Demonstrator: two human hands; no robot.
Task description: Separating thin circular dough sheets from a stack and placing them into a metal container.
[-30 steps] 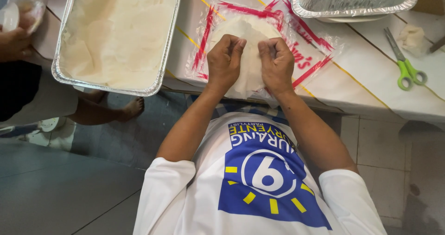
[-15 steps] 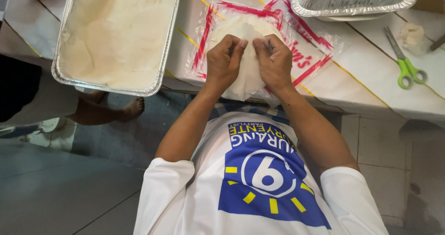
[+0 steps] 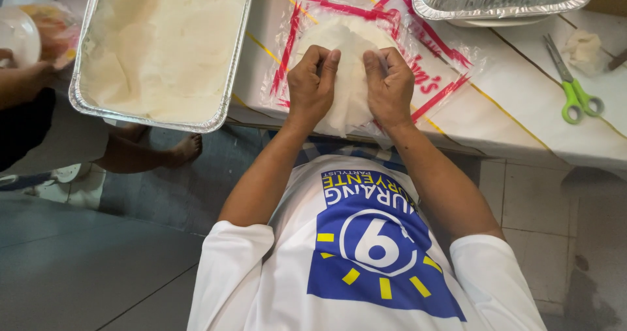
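Thin, pale, round wrapper sheets (image 3: pixel 349 76) in a stack, lying on a clear plastic bag with red print (image 3: pixel 428 76) at the near edge of the worktop (image 3: pixel 522 102), the lowest part of the stack drooping over that edge. Left hand (image 3: pixel 312 86) curled on the left side of the stack, fingers (image 3: pixel 320 60) folded down and thumb pressed against the top sheet, pinching its edge. Right hand (image 3: pixel 390 86) likewise curled on the right side, fingertips bent onto the sheet and gripping it, just beside the left hand with a narrow strip of wrapper showing between the two. Both forearms running down to a white shirt with a blue and yellow print (image 3: pixel 372 252). To the left, a large foil tray (image 3: pixel 238 63) holding more pale sheets, hanging partly past the worktop edge. Above and to the right, a second foil tray (image 3: pixel 496 8), its contents hard to tell. Further right, green-handled scissors (image 3: pixel 571 89) flat on the white worktop, with a small crumpled pale lump (image 3: pixel 583 47) just beyond them. At the far left, another person's hand (image 3: pixel 23 83) near a clear round container (image 3: pixel 16 37), and a bare foot (image 3: pixel 183 151) on the grey floor (image 3: pixel 78 266) below.
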